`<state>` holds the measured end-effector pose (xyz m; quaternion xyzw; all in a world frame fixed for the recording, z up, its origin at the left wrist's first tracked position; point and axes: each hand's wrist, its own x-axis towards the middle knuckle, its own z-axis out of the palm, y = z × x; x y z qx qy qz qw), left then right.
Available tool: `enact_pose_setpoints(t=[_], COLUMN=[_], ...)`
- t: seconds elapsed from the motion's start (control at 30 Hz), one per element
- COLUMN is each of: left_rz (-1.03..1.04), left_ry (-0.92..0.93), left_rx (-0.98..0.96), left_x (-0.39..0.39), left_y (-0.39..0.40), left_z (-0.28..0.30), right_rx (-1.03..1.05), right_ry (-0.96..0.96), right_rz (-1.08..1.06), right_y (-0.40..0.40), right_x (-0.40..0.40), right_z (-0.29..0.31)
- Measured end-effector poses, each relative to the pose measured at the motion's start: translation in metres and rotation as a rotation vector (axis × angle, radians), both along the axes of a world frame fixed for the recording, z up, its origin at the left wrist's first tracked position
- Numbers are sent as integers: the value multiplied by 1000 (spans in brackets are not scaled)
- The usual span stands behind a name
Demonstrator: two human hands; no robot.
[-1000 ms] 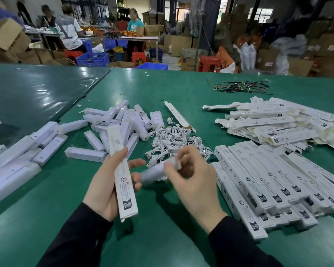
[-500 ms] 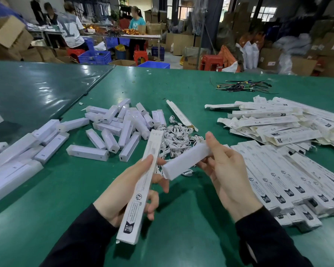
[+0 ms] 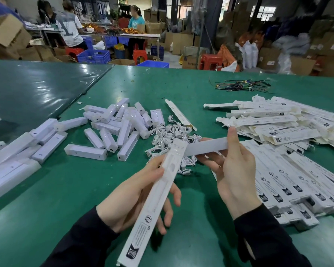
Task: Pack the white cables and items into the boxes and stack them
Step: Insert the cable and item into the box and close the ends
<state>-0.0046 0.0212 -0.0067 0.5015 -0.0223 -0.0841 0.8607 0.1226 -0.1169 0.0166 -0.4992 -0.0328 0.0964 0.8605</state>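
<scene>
With the left hand (image 3: 135, 197) gripping the box (image 3: 154, 199) and the right hand (image 3: 233, 170) pinching the white item (image 3: 204, 146), misalignment at the box's seemingly open mouth could jam it.

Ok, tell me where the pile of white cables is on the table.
In the head view the pile of white cables lies mid-table on the green table, just beyond both hands, between the loose white bars and the stacked boxes.

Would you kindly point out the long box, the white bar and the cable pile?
long box (image 3: 158, 191), head view, middle of its printed face.
white bar (image 3: 204, 146), head view, mid-length.
cable pile (image 3: 172, 135), head view, centre of tangle.
</scene>
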Motion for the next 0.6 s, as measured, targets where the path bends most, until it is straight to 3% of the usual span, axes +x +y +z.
enact_pose_setpoints(t=[0.13, 0.3, 0.6], left_rz=[-81, -36, 11], left_ry=[-15, -47, -73], left_rx=[-32, 38, -12], left_x=[0, 0, 1], left_y=[-1, -7, 0], left_z=[0, 0, -5], right_rx=[-6, 2, -9], right_ry=[3, -26, -139], right_rz=[15, 33, 308], right_y=[-1, 0, 2], right_x=[0, -3, -11], right_z=[1, 3, 3])
